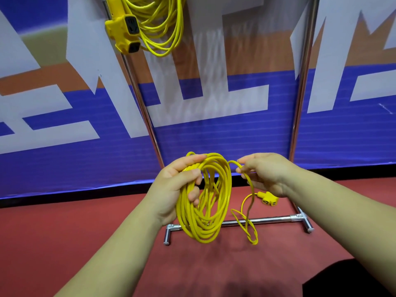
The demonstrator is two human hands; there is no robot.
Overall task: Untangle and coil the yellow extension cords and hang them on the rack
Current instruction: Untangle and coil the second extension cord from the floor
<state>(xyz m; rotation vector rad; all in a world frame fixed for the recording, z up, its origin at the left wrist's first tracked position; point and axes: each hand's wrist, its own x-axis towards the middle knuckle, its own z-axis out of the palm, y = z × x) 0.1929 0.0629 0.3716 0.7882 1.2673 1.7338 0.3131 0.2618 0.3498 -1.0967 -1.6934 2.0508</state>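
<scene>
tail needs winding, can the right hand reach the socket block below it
Probably yes: nothing lies between the right hand and the socket block, though it must first drop the cord.

Left hand [174,187] and right hand [266,174] are held up side by side, a little apart, each gripping cord.

The bare left forearm [120,243] rises from the lower left and the bare right forearm [342,211] from the lower right, converging toward the middle. The left hand wraps round the top of a coil of glossy yellow plastic-sheathed extension cord [205,211], its thumb lying across the front of the bundle and its fingers curled over and behind, two fingertips showing through the loops. The right hand, back turned upward, pinches a loose yellow strand [249,183] between thumb and curled fingers just beside the coil.
</scene>
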